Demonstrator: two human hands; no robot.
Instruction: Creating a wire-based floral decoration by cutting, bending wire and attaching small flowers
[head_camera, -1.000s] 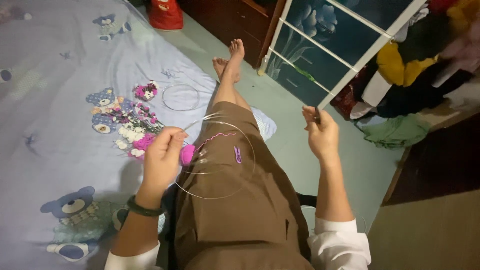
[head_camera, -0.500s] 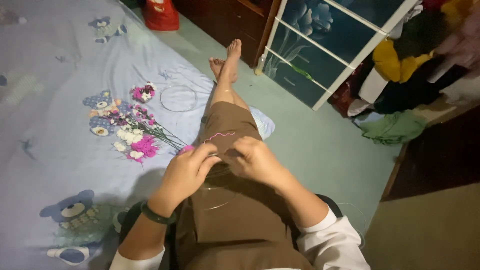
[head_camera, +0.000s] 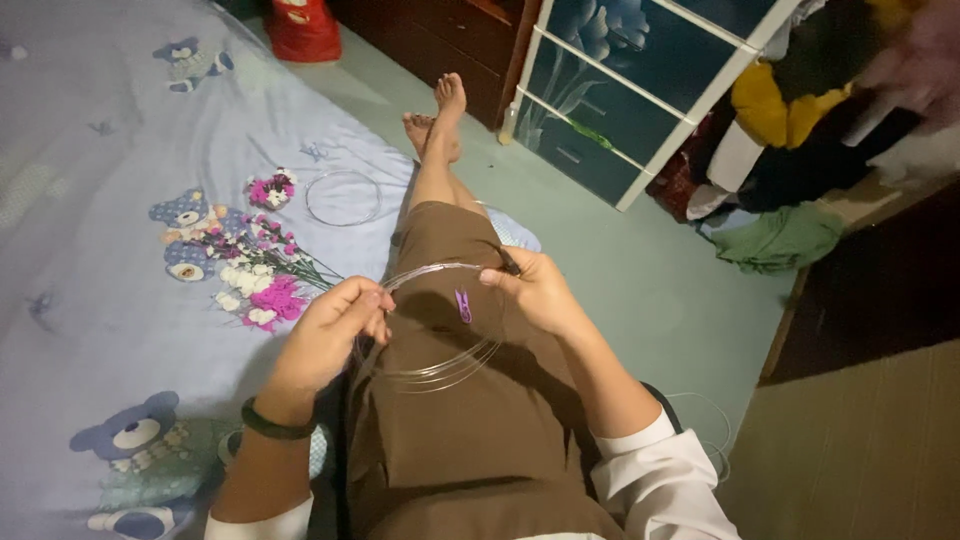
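Note:
I sit with my legs in brown trousers stretched out. My left hand (head_camera: 335, 330) pinches the left side of a coil of thin clear wire (head_camera: 440, 368) that lies over my lap. My right hand (head_camera: 535, 290) grips the coil's upper right side and a small dark tool. A purple clip (head_camera: 463, 306) hangs on the coil between the two hands. A dark green bangle (head_camera: 268, 425) is on my left wrist.
A bunch of pink, white and purple artificial flowers (head_camera: 258, 275) and a second wire ring (head_camera: 343, 197) lie on the light blue bear-print sheet (head_camera: 90, 180) to my left. A white-framed glass cabinet door (head_camera: 640, 90), a clothes pile (head_camera: 790, 110) and a red bag (head_camera: 300, 28) stand ahead.
A second ago my hands were wide apart, the right raised. They then met over my lap, and now have parted a little, each holding a side of the wire coil.

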